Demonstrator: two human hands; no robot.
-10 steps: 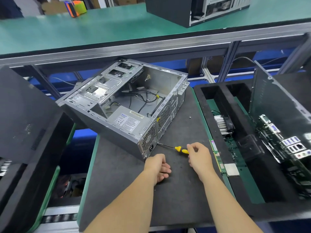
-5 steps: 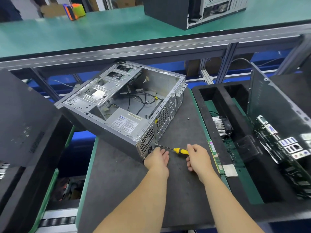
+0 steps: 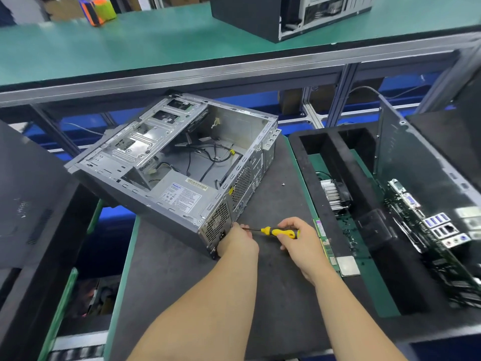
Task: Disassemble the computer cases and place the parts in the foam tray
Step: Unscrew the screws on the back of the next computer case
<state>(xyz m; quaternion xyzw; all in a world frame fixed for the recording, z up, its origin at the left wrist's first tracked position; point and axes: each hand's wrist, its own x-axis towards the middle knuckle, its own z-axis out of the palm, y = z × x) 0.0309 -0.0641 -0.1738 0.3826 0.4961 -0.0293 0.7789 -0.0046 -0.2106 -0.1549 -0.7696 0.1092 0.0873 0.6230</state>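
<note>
Case (image 3: 182, 168): open sheet-metal box, lying angled on the dark matte surface (image 3: 197, 295).
Screwdriver (image 3: 276, 232): yellow handle, thin shaft reaching the case's perforated rear corner.
Right hand (image 3: 299, 241): gripping the handle.
Left hand (image 3: 238, 242): curling against that corner, pinching the shaft.
Tray (image 3: 364, 230): black foam, right of the case.

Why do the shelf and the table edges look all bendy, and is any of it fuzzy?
Head view: the wide lens bows the shelf rail and slants things near the edges; the orange and green object in the far corner is blurry; the screwdriver and open case mid-frame look sharp.
</note>
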